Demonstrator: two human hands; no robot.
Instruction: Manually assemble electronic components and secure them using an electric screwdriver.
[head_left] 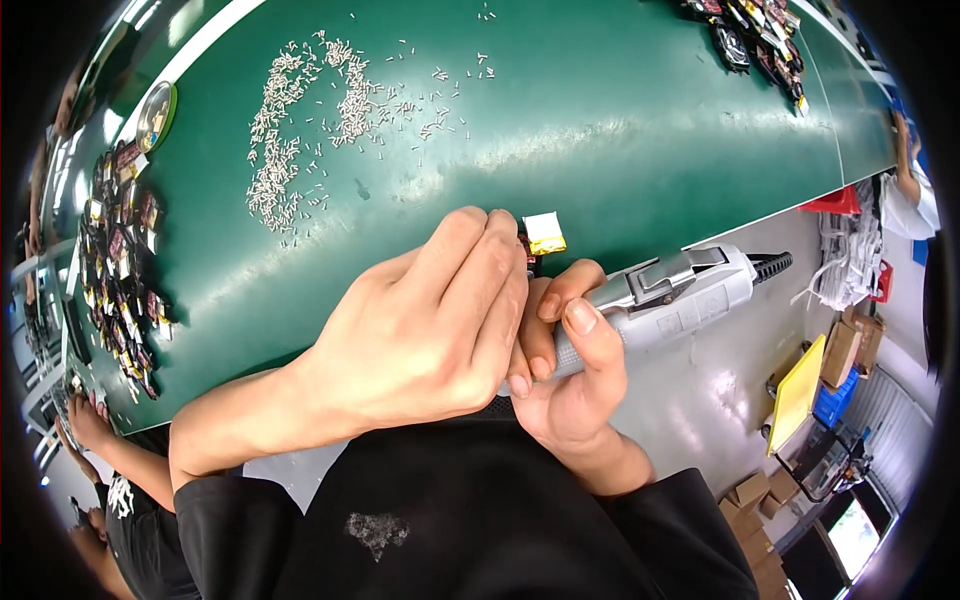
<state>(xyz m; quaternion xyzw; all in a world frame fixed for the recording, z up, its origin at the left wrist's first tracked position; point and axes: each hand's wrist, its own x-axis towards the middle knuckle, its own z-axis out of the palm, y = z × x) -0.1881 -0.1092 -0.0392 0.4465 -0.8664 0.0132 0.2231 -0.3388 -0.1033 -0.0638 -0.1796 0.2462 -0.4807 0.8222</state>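
Gripping a grey corded tool (695, 305) in our right hand (575, 390), we close our left hand (425, 320), apparently around a dark part (533, 264) with a white-and-yellow tab (544, 232).

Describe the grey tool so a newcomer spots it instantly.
Find the green table; at its near edge the left hand is close to the right hand. The grey tool is in the right hand, its thick rounded body jutting right, beyond the table edge. Unlike anything beside it, it has a shiny metal lever and a black ribbed end sleeve.
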